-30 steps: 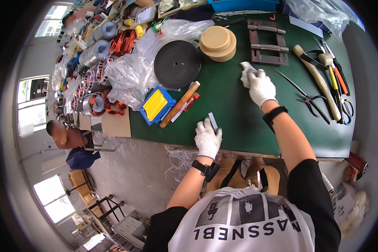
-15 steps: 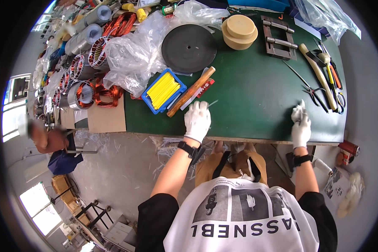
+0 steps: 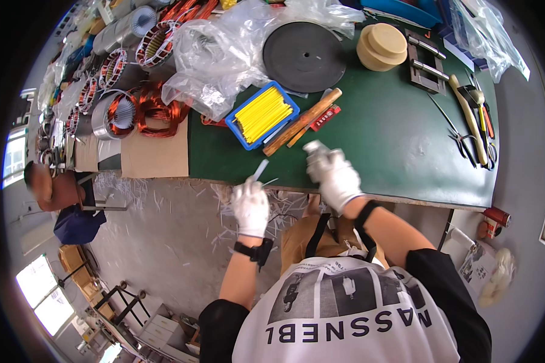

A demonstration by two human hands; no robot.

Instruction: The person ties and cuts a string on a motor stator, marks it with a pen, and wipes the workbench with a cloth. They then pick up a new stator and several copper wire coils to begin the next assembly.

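My left hand (image 3: 249, 207), in a white glove, is closed on a narrow whitish strip (image 3: 261, 170) that sticks up past the fingers. A thin pale end also pokes out beside the fingertips. This hand is at the bench's front edge, over the floor. My right hand (image 3: 338, 179), gloved too, hovers above the front of the green bench top (image 3: 399, 145). Motion smears its fingers, and whether anything is in them cannot be made out. Nearest to both hands are a rounded wooden stick (image 3: 303, 123) and a blue tray (image 3: 248, 143) of yellow strips (image 3: 263, 115).
Behind the tray lie a black disc (image 3: 304, 57) and clear plastic bags (image 3: 209, 57). A beige stepped block (image 3: 381, 47), a metal frame (image 3: 427, 63) and pliers (image 3: 464, 145) are farther right. Copper coils (image 3: 160, 115) and stators fill the left. A seated person (image 3: 63, 196) is beyond.
My right hand has swept left from the bench's right side toward my left hand. My left hand has drawn back left to the front edge with the strip. The view has shifted slightly.
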